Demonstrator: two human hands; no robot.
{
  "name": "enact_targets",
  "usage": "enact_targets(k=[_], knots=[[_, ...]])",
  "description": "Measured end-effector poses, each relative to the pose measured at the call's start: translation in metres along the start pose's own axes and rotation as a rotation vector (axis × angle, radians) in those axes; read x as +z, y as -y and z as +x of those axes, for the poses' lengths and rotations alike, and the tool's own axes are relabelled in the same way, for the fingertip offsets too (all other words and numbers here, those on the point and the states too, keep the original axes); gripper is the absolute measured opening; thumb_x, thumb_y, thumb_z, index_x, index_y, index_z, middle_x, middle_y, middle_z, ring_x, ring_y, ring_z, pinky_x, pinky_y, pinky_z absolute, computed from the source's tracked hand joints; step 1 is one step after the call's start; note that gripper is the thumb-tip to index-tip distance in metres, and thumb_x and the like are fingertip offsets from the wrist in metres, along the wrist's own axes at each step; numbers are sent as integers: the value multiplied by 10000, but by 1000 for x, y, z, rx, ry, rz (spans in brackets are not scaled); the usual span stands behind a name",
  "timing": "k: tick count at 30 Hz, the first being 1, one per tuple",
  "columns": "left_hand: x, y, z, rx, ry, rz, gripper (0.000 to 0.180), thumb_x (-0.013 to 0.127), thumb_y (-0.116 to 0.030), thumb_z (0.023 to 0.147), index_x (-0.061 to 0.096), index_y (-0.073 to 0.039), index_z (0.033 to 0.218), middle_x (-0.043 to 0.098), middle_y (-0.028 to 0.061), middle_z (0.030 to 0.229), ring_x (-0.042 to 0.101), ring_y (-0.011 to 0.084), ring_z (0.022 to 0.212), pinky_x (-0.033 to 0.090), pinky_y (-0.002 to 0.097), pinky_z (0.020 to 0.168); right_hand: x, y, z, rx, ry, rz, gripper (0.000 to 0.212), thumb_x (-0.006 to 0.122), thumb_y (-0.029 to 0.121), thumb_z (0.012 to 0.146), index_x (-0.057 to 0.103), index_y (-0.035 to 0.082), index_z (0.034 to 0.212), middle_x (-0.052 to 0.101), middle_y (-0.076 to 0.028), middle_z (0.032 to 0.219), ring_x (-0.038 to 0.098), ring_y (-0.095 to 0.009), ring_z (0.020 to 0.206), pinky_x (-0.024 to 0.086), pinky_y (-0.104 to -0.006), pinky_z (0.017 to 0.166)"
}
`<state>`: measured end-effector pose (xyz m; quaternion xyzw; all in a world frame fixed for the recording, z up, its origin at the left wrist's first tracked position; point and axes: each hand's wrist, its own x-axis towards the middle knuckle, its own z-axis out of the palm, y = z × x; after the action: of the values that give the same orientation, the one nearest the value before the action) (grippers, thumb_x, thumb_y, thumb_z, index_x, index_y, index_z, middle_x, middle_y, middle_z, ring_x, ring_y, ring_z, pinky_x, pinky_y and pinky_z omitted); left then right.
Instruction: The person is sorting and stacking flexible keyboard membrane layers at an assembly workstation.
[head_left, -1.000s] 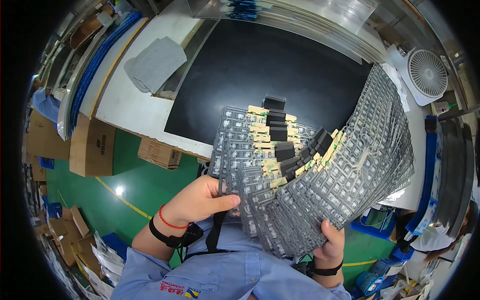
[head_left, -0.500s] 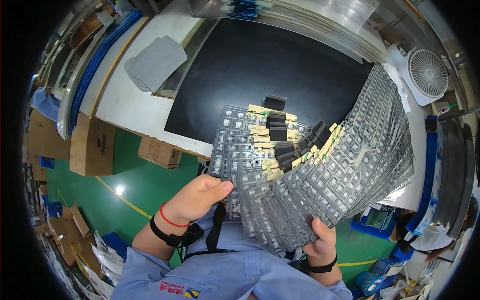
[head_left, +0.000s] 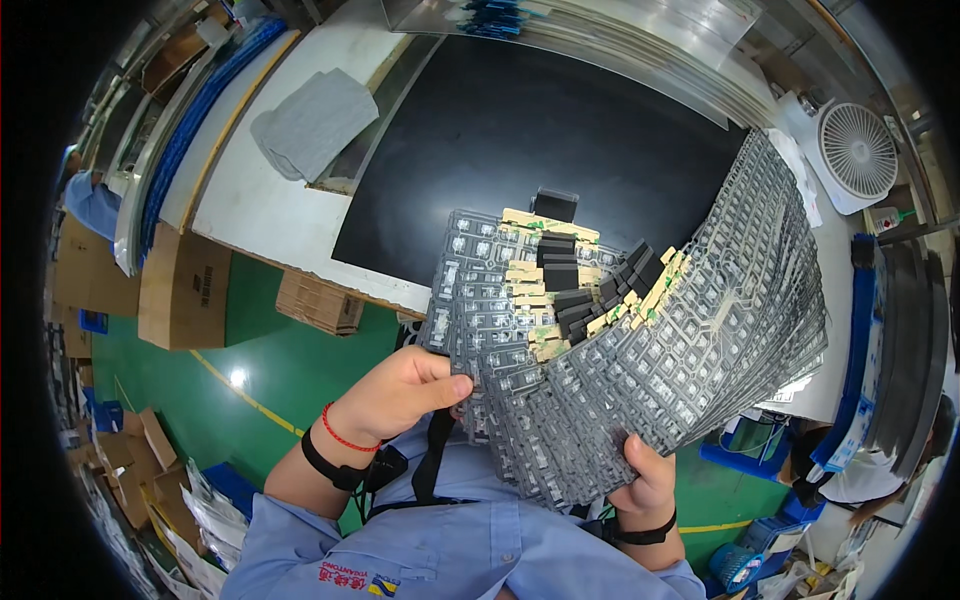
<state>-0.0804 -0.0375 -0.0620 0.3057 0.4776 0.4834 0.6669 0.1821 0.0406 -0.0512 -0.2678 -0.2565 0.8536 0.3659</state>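
Note:
Spread in an arc in front of me is a fanned stack of thin grey keyboard membrane sheets (head_left: 640, 370), patterned with rows of key-shaped outlines. Black tabs (head_left: 575, 300) and tan adhesive strips (head_left: 548, 225) stick out along the fan's inner curve. My left hand (head_left: 415, 390) pinches the left part of the fan, thumb on top and fingers mostly hidden underneath. Below the lower edge, my right hand (head_left: 645, 475) grips the stack with its thumb up; its other fingers are largely covered. The fan's far right part rests over the worktable's side.
A black mat (head_left: 540, 130) covers the worktable, and a grey cloth (head_left: 315, 125) lies to its left. At the right stands a white fan (head_left: 855, 150). Cardboard boxes (head_left: 185, 290) are on the green floor at left. Clear panels edge the table's back.
My left hand has shifted slightly right, and the sheets at the left end have moved with it. Their tabs sit a little closer together. My right hand stays about where it was.

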Motion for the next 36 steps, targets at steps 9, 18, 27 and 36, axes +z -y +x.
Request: enact_targets(k=[9,18,27,36], knots=[[3,-1,-2,4,16,-112,275,514,-195,931,639,44,879,642,59,835,580,108,760,471,264,715,5,3,0,13,20,43,624,600,128,810,301,-42,1331,435,-220,1298,473,-361,1162,381,-489,984],[7,-5,-3,-18,28,-242,284,520,-222,929,629,32,866,628,57,824,566,122,748,456,272,710,1,2,-1,30,11,76,638,606,128,808,293,-40,1338,427,-223,1306,458,-366,1178,365,-496,996],[19,-23,8,-131,-201,-415,630,217,-482,972,597,18,1011,645,95,871,583,166,786,444,296,722,-3,-1,1,21,0,47,632,611,121,799,308,-44,1328,443,-215,1294,474,-360,1162,375,-489,987],[2,-14,-4,-113,-35,-43,473,393,-371,967,626,34,897,641,100,859,573,145,754,452,251,697,-16,2,-7,-98,-111,-34,599,626,85,753,378,-48,1281,498,-203,1237,513,-343,1110,400,-458,960]])
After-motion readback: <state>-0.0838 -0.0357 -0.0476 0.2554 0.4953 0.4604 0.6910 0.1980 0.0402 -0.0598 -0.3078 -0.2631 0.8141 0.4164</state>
